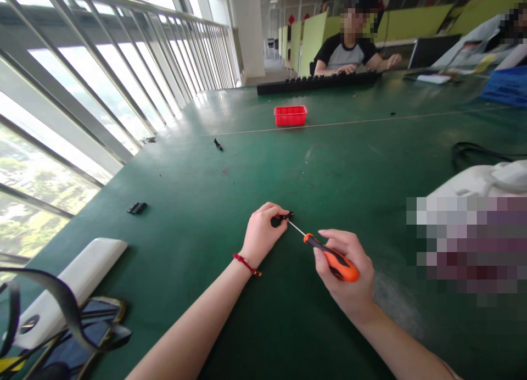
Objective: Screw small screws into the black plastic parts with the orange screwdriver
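Note:
On the green table, near the middle, my left hand [265, 230] pinches a small black part [281, 217] between thumb and fingers. A red bracelet circles that wrist. My right hand [349, 270] is wrapped round the orange and black handle of a screwdriver [335, 261]. Its thin metal shaft points up and left, and the tip meets or lies very close to the black part. Fingers of my left hand hide some of the part, so its full shape cannot be made out.
A red bin [290, 116] stands beyond my hands on the table [255, 171]. Small black pieces [137, 208] lie left. A white case [78, 286], phone and strap are near left. Railings line the left edge. A person sits across; another person is at right, near a blue basket [505, 86].

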